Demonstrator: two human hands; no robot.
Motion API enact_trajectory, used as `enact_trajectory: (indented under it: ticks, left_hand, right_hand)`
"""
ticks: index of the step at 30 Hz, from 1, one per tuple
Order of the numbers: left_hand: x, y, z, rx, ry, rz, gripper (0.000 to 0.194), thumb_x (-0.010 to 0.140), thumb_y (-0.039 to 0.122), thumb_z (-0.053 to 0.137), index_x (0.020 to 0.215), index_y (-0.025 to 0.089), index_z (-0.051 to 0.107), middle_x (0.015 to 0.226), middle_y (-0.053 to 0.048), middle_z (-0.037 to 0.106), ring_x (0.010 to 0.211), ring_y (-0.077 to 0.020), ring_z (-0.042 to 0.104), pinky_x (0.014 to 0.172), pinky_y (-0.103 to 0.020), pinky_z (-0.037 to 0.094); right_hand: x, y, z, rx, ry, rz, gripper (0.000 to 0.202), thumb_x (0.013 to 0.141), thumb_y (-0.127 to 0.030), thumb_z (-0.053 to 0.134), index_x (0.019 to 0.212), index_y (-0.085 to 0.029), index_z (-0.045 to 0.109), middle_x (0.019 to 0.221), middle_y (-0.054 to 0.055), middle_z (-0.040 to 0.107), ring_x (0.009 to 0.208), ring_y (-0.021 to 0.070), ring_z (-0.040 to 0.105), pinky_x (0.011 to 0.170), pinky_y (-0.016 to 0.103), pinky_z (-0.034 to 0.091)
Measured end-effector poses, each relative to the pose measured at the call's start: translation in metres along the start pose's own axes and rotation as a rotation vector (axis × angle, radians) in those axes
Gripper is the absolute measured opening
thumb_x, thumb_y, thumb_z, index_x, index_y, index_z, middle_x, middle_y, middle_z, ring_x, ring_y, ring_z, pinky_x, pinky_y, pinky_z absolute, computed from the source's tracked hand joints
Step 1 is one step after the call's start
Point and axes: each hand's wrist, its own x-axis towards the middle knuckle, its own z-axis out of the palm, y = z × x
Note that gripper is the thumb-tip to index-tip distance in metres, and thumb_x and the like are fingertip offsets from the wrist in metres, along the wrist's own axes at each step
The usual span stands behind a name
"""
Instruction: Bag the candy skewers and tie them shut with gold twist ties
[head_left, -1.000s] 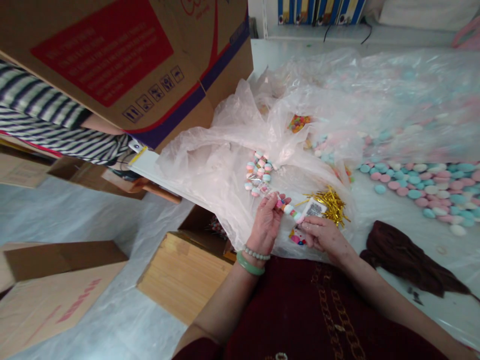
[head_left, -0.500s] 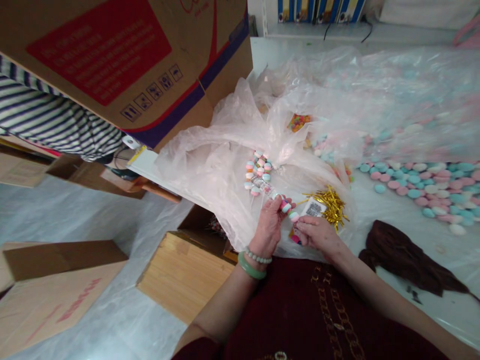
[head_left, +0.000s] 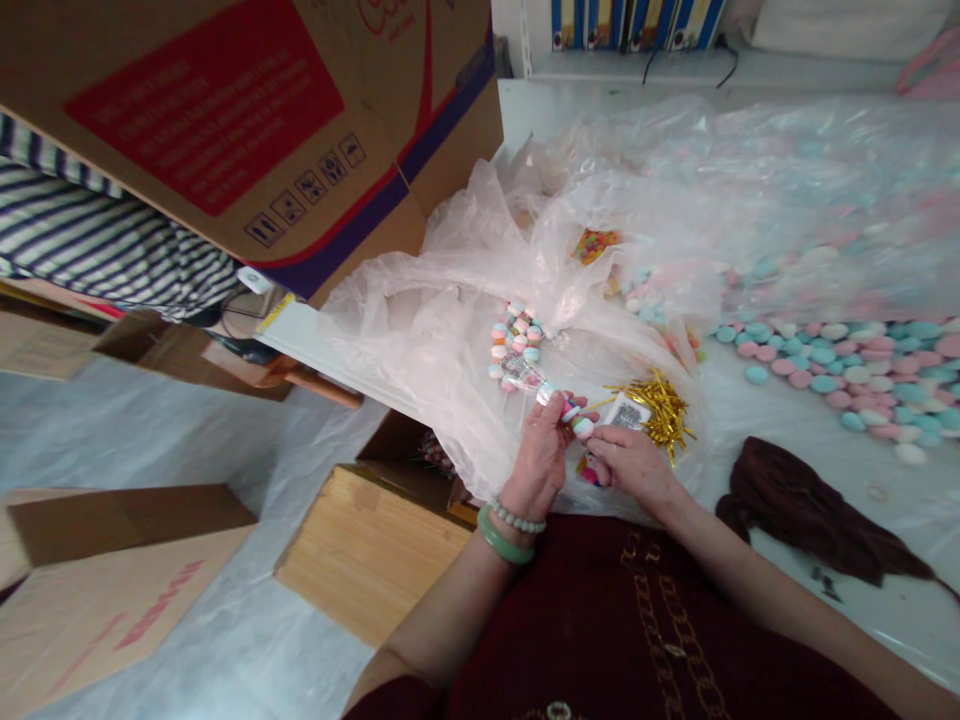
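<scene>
A white table (head_left: 551,105) bears crumpled translucent plastic sheeting (head_left: 420,310) and a dark brown cloth (head_left: 802,515).

A person's left hand (head_left: 541,452) and right hand (head_left: 634,465) hold what appears to be a candy string (head_left: 583,429) over plastic sheeting (head_left: 420,335), near gold strips (head_left: 664,410) and pastel pieces (head_left: 862,373) on a counter (head_left: 525,105).

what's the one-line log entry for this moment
left hand: holding candy strand | right hand: pinching its end | nearby: gold twist ties

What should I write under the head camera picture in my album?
Left hand holds a string of pastel pieces, right hand at its end, near shiny gold strips.
</scene>
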Motion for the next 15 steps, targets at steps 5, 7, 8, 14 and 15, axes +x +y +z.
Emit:
enact_trajectory:
  ticks: [5, 7, 8, 14, 15]
  left_hand:
    - [0.007, 0.023, -0.009, -0.062, -0.029, -0.133, 0.016, 0.079, 0.029, 0.067, 0.086, 0.015, 0.061, 0.083, -0.006, 0.068, 0.072, -0.0173, 0.067, 0.069, -0.031, 0.053]
    - [0.010, 0.031, -0.012, -0.105, -0.002, -0.108, 0.011, 0.082, 0.025, 0.064, 0.086, 0.015, 0.061, 0.081, -0.005, 0.068, 0.073, -0.0167, 0.066, 0.072, -0.031, 0.054]
    - [0.012, 0.033, -0.014, -0.122, 0.007, -0.092, 0.010, 0.083, 0.024, 0.063, 0.086, 0.015, 0.061, 0.080, -0.005, 0.067, 0.074, -0.0167, 0.066, 0.074, -0.032, 0.054]
    - [0.016, 0.027, -0.014, -0.144, 0.056, 0.054, 0.005, 0.083, 0.019, 0.063, 0.082, 0.014, 0.061, 0.077, -0.004, 0.065, 0.072, -0.0142, 0.065, 0.080, -0.033, 0.054]
    - [0.016, 0.025, -0.014, -0.149, 0.066, 0.068, 0.006, 0.083, 0.020, 0.062, 0.082, 0.014, 0.061, 0.077, -0.004, 0.065, 0.072, -0.0141, 0.066, 0.081, -0.033, 0.054]
  right_hand:
    - [-0.001, -0.002, -0.002, 0.503, -0.144, 0.234, 0.032, 0.074, -0.043, 0.058, 0.089, -0.015, 0.063, 0.040, -0.006, 0.049, 0.031, 0.0053, 0.019, 0.035, 0.021, 0.009]
    - [-0.001, -0.003, -0.001, 0.518, -0.146, 0.235, 0.033, 0.071, -0.043, 0.059, 0.087, -0.014, 0.063, 0.038, -0.006, 0.049, 0.031, 0.0049, 0.019, 0.035, 0.021, 0.008]
    - [-0.001, -0.003, -0.001, 0.513, -0.146, 0.235, 0.033, 0.071, -0.043, 0.059, 0.087, -0.014, 0.063, 0.038, -0.006, 0.049, 0.031, 0.0048, 0.019, 0.035, 0.021, 0.008]
    - [0.002, -0.006, 0.001, 0.225, 0.147, 0.087, 0.017, 0.068, -0.033, 0.058, 0.073, -0.019, 0.064, 0.049, -0.005, 0.053, 0.044, 0.0092, 0.042, 0.043, 0.020, 0.030]
    - [0.002, -0.006, 0.001, 0.160, 0.209, 0.033, 0.013, 0.067, -0.031, 0.058, 0.070, -0.019, 0.064, 0.052, -0.004, 0.054, 0.050, 0.0098, 0.046, 0.047, 0.021, 0.033]
